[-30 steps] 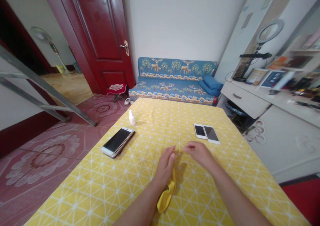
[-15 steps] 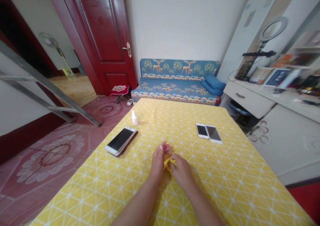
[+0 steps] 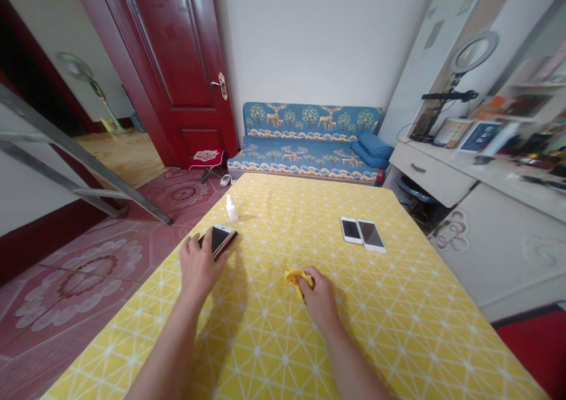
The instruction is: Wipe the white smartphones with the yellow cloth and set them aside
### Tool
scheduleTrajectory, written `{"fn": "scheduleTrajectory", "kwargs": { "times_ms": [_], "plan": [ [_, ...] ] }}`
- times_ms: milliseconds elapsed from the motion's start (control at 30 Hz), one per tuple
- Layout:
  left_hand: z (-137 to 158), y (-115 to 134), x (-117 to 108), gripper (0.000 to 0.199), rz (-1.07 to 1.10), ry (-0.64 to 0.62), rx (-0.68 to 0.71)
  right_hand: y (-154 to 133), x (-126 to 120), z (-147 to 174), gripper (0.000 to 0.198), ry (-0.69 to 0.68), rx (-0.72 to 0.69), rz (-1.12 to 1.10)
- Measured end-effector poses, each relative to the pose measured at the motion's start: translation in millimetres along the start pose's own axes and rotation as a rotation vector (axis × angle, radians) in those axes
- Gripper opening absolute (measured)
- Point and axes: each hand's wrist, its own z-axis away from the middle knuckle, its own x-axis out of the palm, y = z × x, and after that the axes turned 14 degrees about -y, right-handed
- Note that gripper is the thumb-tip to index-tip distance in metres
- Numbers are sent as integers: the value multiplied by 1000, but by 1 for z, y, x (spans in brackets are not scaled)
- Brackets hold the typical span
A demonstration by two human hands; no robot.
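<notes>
My left hand (image 3: 200, 264) is over the near end of a white-framed smartphone (image 3: 220, 236) with a dark screen, which rests on another dark, flat thing at the table's left. The fingers are spread across the phone, and the hand covers its near part. Whether they press on its edges I cannot tell. Near the table's middle, my right hand (image 3: 319, 297) pinches a crumpled yellow cloth (image 3: 295, 277) between thumb and fingers. Beyond the phone stands a small white bottle (image 3: 232, 209). Two white phones (image 3: 371, 235) lie side by side on the right.
A yellow patterned tablecloth (image 3: 265, 341) covers the table. Behind it is a blue sofa (image 3: 305, 146). A metal ladder (image 3: 110, 179) leans at the left, near a red door (image 3: 177, 52). To the right stands a white cabinet (image 3: 508, 235) with a ring light (image 3: 455, 64).
My left hand has left the yellow cloth and moved left to the phone. My right hand keeps the cloth in about the same place. The view has shifted slightly.
</notes>
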Motion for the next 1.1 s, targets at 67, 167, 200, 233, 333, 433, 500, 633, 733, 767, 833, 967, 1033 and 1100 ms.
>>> {"fn": "scheduleTrajectory", "kwargs": {
  "times_ms": [67, 167, 200, 233, 333, 433, 500, 633, 733, 767, 833, 967, 1033, 1100],
  "plan": [
    [-8, -21, -8, 89, -118, -152, -114, -1, 0, -1, 18, -3, -7, 22],
    [-13, -35, -13, 98, -91, -323, -134, -1, 0, -1, 17, -12, -11, 39],
    [-13, -35, -13, 98, -80, -320, -129, -1, 0, -2, 17, -14, -8, 40],
    [-11, -34, -13, 98, -78, -295, -128, 0, 0, -2, 18, -15, -5, 38],
    [-5, -27, -11, 93, -96, -207, -141, 0, 0, -2, 18, -22, 3, 27],
    [1, -21, -10, 91, -96, -139, -152, 1, 0, -1, 18, -23, 0, 32],
    [2, -18, -11, 90, -117, -117, -151, 1, 0, -1, 18, -18, -9, 32],
    [1, -14, -15, 92, -213, -146, -223, 1, 1, -2, 18, -23, -14, 19],
    [2, -7, -21, 85, -201, -90, -244, 0, 1, -2, 19, -17, -14, 16],
    [3, -3, -22, 82, -154, -56, -222, -1, 1, -2, 18, -13, -20, 17],
    [6, 10, -21, 76, 49, -17, -165, -2, 0, -2, 18, -8, -33, 15],
    [23, 54, -4, 77, 940, -195, -115, -2, 0, -1, 19, -9, -24, -5],
    [34, 79, 9, 70, 1405, -419, -93, -2, -1, -1, 21, -9, -19, -32],
    [45, 102, 22, 63, 1720, -623, -72, -1, -1, -2, 23, 4, -22, -78]
  ]
}}
